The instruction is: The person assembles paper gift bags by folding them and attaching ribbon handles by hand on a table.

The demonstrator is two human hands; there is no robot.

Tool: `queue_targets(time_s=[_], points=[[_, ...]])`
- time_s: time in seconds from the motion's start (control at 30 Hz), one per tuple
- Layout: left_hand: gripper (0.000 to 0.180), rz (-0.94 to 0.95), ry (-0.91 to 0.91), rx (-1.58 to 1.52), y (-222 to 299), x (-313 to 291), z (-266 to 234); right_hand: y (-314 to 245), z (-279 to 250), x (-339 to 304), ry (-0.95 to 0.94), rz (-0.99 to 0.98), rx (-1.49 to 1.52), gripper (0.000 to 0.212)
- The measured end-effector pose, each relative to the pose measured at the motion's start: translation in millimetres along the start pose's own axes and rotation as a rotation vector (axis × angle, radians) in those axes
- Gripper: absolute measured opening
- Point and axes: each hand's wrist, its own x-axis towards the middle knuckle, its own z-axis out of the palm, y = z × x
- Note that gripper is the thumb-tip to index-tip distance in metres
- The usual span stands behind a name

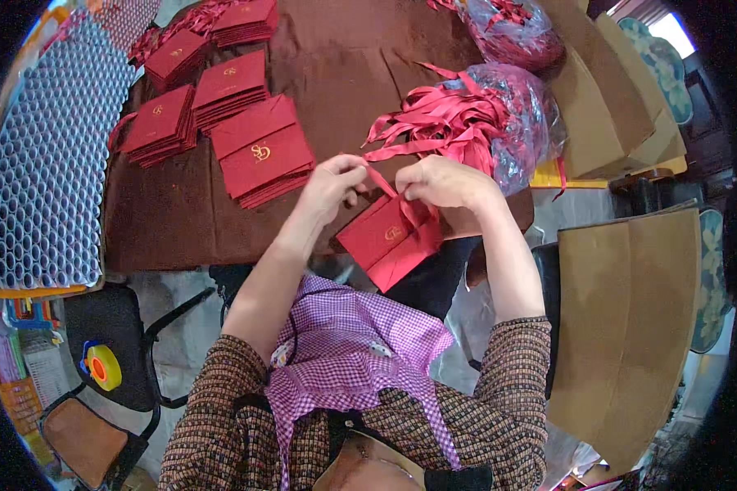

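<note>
A small red paper bag with a gold emblem hangs tilted at the table's near edge, below my hands. My left hand pinches a red ribbon that runs across to the bag's top edge. Closed at the fingertips too, my right hand grips the ribbon just above the bag. A loop of it droops over the bag's right side. Beyond my right hand lies a heap of loose red ribbons, spilling from a clear plastic bag.
Several stacks of flat red bags lie at the left on the brown tablecloth. A honeycomb-like rack stands further left. Cardboard boxes fill the right side. Yellow tape rests on a black chair.
</note>
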Motion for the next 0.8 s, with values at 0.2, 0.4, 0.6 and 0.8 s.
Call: queue_targets(time_s=[0.2,0.4,0.6,0.8], points=[[0.007,0.02,0.162,-0.11,-6.5,-4.0,-0.2,7.6,-1.8,-1.7,0.092,0.009,-0.1,0.016],[0.01,0.082,0.437,-0.199,-8.9,-8.7,0.8,22.4,4.4,4.1,0.124,0.055,-0.127,0.016],[0.067,0.178,0.36,0.128,-15.8,-24.7,13.3,33.9,2.7,14.5,0.216,0.109,-0.123,0.018],[0.04,0.699,0.238,1.171,-27.7,-29.5,3.3,38.9,9.7,24.8,0.323,0.054,-0.053,0.019]])
